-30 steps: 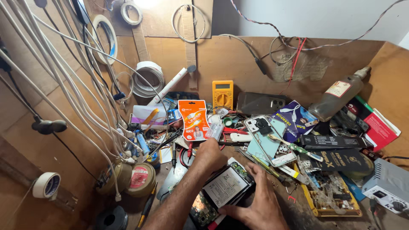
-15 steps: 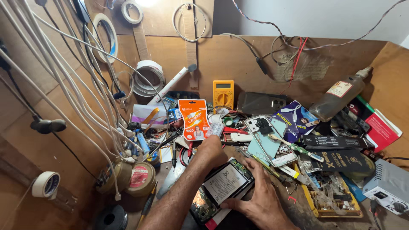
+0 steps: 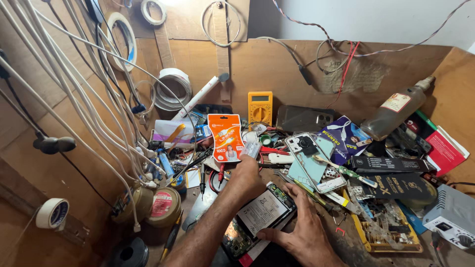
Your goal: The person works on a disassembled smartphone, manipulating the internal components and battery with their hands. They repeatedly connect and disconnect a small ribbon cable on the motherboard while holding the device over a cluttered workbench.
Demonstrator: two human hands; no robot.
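Note:
An opened phone (image 3: 257, 217) with its white battery and circuit board exposed lies on the cluttered bench near the front. My right hand (image 3: 302, 232) rests flat on the bench against the phone's right side, thumb under its lower edge, fingers spread. My left hand (image 3: 246, 177) reaches past the phone's top end into the pile of small parts, fingers curled downward and hidden from view; what they touch cannot be seen. An orange blister pack (image 3: 225, 137) stands just beyond the left hand.
A yellow multimeter (image 3: 260, 107) leans on the back board. A pale phone back cover (image 3: 311, 160), dark boxes (image 3: 396, 173), a glass bottle (image 3: 396, 109), red books (image 3: 445, 151) and a grey power unit (image 3: 452, 217) crowd the right. White cables (image 3: 89, 99), tape rolls and tins (image 3: 161, 207) fill the left.
My left hand has pushed slightly farther into the parts pile. The right hand has spread flatter beside the phone, which has settled lower on the bench.

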